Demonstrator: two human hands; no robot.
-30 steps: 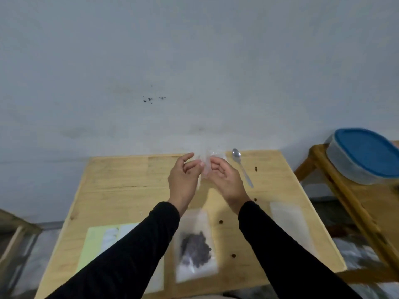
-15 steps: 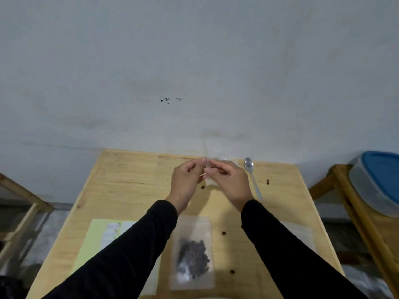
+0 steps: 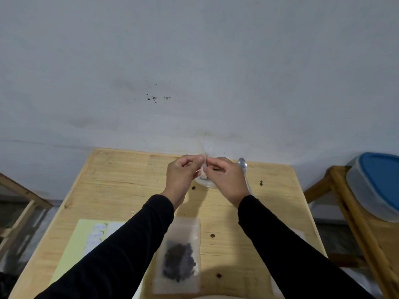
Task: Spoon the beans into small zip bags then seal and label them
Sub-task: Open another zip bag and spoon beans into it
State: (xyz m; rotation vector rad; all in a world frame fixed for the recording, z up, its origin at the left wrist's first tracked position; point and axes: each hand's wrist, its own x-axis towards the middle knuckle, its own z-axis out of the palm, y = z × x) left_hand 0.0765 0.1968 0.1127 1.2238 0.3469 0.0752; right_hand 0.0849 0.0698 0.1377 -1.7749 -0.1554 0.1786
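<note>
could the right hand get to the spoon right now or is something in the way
Probably not at once: the right hand and left hand both pinch a clear zip bag. The spoon lies uncovered on the table just right of that hand, so once freed, yes.

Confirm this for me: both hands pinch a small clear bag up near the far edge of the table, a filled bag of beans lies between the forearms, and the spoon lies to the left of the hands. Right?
Not quite. In the head view the spoon lies to the right of the hands, beside the right hand. The rest holds: both the left hand and right pinch the small clear bag, and the filled bag of beans lies between the forearms.
</note>
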